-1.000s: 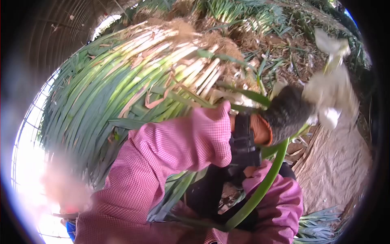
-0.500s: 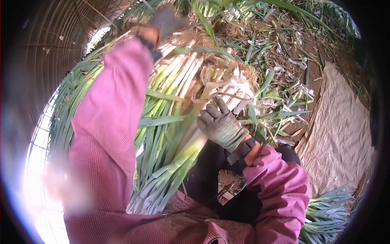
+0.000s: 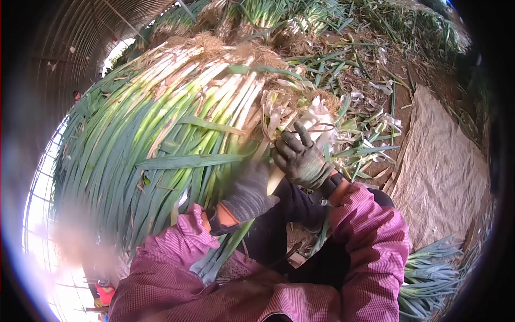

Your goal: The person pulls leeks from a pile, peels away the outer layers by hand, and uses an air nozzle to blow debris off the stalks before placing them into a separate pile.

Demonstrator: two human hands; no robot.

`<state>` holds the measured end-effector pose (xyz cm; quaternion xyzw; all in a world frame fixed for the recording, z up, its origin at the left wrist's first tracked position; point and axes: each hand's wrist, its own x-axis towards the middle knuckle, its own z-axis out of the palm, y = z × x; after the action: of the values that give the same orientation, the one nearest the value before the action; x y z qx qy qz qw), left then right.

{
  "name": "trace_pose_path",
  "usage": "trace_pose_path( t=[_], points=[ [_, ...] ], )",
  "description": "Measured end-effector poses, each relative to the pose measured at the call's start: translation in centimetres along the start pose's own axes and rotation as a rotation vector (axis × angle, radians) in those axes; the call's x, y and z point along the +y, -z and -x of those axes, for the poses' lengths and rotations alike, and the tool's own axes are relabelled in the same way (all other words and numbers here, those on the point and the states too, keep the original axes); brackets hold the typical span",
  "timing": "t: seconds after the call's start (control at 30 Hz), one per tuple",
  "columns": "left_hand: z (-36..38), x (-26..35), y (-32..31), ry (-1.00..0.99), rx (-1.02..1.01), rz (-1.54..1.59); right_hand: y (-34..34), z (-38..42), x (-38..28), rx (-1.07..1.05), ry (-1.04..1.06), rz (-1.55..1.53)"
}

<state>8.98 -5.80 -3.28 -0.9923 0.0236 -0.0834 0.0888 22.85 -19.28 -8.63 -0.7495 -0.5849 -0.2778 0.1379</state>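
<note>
My left hand [image 3: 249, 190], in a dark grey glove, is blurred at the fingers and lies over the stalk of a green onion [image 3: 276, 180] whose leaves run down to my lap. Up and to the right, my right hand [image 3: 301, 155], in a dirty pale glove, has its fingers bent against the white stalks [image 3: 316, 115] near their roots; whether it grips one is unclear. A large pile of green onions [image 3: 155, 123] spreads to the left, roots at the top and leaves downward.
Brown sheet [image 3: 437, 172] on the ground at right. Bundled green leaves [image 3: 429, 273] at lower right. Torn leaves and peelings [image 3: 370, 137] litter the soil beyond my right hand. More onion bundles [image 3: 263, 13] at the top. Part of a person in red [image 3: 105, 291] shows at lower left.
My left hand has come down from the top of the pile to the stalk beside my right hand. The leaf held up at the top is out of view. My right hand has shifted slightly.
</note>
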Motion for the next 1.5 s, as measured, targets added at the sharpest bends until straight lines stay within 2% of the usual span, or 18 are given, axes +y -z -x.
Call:
trace_pose_path(
  t=[0.13,0.27,0.43,0.5,0.53,0.63,0.67,0.77,0.87,0.97,1.0,1.03,1.1,1.13,1.2,1.27,1.33,1.5],
  points=[
    [-0.4,-3.6,-0.4,0.051,-0.164,0.551,1.7,-1.3,2.2,0.208,-0.377,0.201],
    [-0.2,-5.9,3.6,0.172,-0.491,1.094,3.1,-2.3,4.7,0.261,-0.934,-0.272],
    [0.5,-4.8,4.4,0.308,-0.755,1.378,-2.6,-3.4,5.9,0.098,-0.678,-1.105],
    [1.3,-4.2,4.5,0.356,-0.820,1.656,-2.7,-3.5,5.9,-0.039,-0.480,-0.650],
    [1.6,-4.3,3.9,0.311,-0.881,1.710,-4.3,-3.3,5.7,0.269,-0.469,-0.700],
    [6.6,-2.4,0.4,0.190,-1.016,1.763,-3.7,-1.3,6.5,0.034,-0.658,-0.647],
    [6.9,-1.6,3.0,0.020,-1.124,1.482,-3.7,-0.8,6.9,-0.036,-0.707,-0.602],
    [10.6,-1.2,7.8,0.111,-0.861,1.406,-2.4,1.8,9.7,-0.184,-0.927,-0.368],
    [11.4,-4.4,7.8,0.361,-0.943,1.566,-1.9,1.1,10.8,-0.434,-1.017,-0.175],
    [9.9,-6.7,6.1,0.533,-0.795,1.815,-2.5,0.9,10.8,-0.615,-0.879,-0.121],
    [9.8,-7.5,5.3,0.515,-0.761,1.834,-3.9,1.9,11.0,-0.483,-0.760,-0.152],
    [9.7,-8.2,4.4,0.498,-0.728,1.855,-3.9,2.0,12.3,-0.586,-0.698,-0.258],
    [9.5,-8.3,4.0,0.515,-0.690,1.844,-4.7,2.6,12.8,0.217,-1.493,-1.919],
    [9.3,-8.1,4.3,0.548,-0.686,1.806,-2.7,1.9,12.6,0.124,-1.264,-1.962],
    [9.2,-7.8,4.5,0.664,-0.704,1.793,1.3,0.9,11.2,0.112,-0.418,-1.304],
    [8.6,-6.2,4.6,0.648,-0.634,1.740,6.3,-3.0,6.4,-0.158,-0.570,-1.325],
    [8.5,-5.3,3.5,0.612,-0.624,1.623,3.8,-3.4,2.6,-0.125,-0.441,-1.415],
    [9.3,-4.6,2.7,0.807,-0.584,1.517,-7.6,-0.8,1.7,-0.098,-0.761,-0.978]
  ],
)
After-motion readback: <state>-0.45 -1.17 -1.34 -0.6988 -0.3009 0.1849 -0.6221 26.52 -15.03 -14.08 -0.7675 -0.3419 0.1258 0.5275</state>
